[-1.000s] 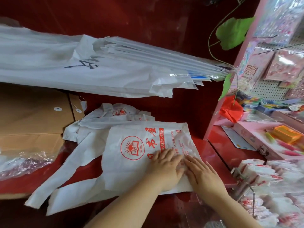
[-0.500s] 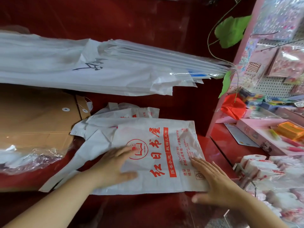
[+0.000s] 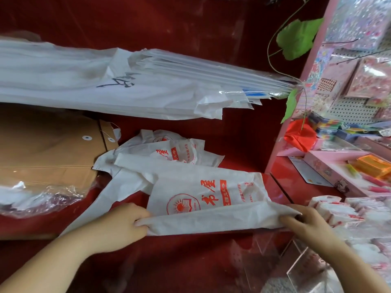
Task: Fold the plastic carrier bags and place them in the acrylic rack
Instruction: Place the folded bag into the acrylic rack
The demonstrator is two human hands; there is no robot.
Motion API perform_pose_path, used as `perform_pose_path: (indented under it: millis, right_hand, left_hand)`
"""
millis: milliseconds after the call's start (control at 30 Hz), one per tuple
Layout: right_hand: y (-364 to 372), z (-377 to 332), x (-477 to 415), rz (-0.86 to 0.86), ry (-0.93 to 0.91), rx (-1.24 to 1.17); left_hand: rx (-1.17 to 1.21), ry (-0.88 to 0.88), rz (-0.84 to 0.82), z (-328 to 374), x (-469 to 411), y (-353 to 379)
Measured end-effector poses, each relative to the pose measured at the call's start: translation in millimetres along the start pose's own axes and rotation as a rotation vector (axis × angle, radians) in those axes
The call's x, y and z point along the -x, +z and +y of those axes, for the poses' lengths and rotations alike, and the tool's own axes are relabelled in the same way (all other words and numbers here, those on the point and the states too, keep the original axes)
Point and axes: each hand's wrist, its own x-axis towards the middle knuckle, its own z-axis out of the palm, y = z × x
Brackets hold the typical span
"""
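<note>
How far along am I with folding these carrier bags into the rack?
Done: a batch of folded bags appears to sit in the acrylic rack. In hand: your left hand and right hand pinch the near edge of the top bag, turning it over for a fold. Left: finish that bag, rack it, then fold the loose bags behind it.

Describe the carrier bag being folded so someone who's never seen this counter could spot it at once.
On the red counter, below the big stack of white sheets, find the white, red-printed carrier bag nearest the person. Its near edge is folded over and pinched by the left hand and right hand; the other bags lie crumpled behind it, untouched.
</note>
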Motion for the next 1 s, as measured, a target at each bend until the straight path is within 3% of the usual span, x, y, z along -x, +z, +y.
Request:
perform_pose_path:
  millis: [133,267,333,400,500,633,733,867,1000]
  right_hand:
    - [-4.7,-12.6,-4.2,0.169,0.074,-0.213]
    - [1.2,-21.9,-11.2,0.248,0.133,-0.203]
    - [4.9,-18.9,-17.2,0.257,0.197,-0.172]
    - [6.8,-15.9,-26.7,0.271,0.244,-0.082]
    - [14.3,-14.9,-43.4,0.261,0.245,0.215]
    - [28.3,-16.5,-58.9,0.263,0.299,0.594]
    - [32.2,-16.4,-64.9,0.277,0.3,0.731]
    - [35.4,-15.0,-69.2,0.28,0.303,0.804]
    - [37.1,-16.9,-69.8,0.272,0.3,0.781]
  left_hand:
    - [0.252,-0.047,-0.227,-4.3,6.1,-31.5]
    - [0.495,-0.075,-0.159,-15.3,12.6,-51.3]
    - [0.635,-0.176,-0.011,-20.4,13.2,-56.8]
    - [0.771,-0.27,0.247,-22.7,5.4,-55.9]
    - [0.792,-0.367,0.625,-22.7,-18.3,-47.7]
    - [0.56,-0.389,0.917,-19.6,-44.7,-38.1]
    - [0.245,-0.465,0.985,-21.5,-54.1,-30.7]
    - [-0.126,-0.029,1.025,8.7,-57.8,-13.9]
    - [-0.262,0.3,0.691,58.7,-68.2,36.9]
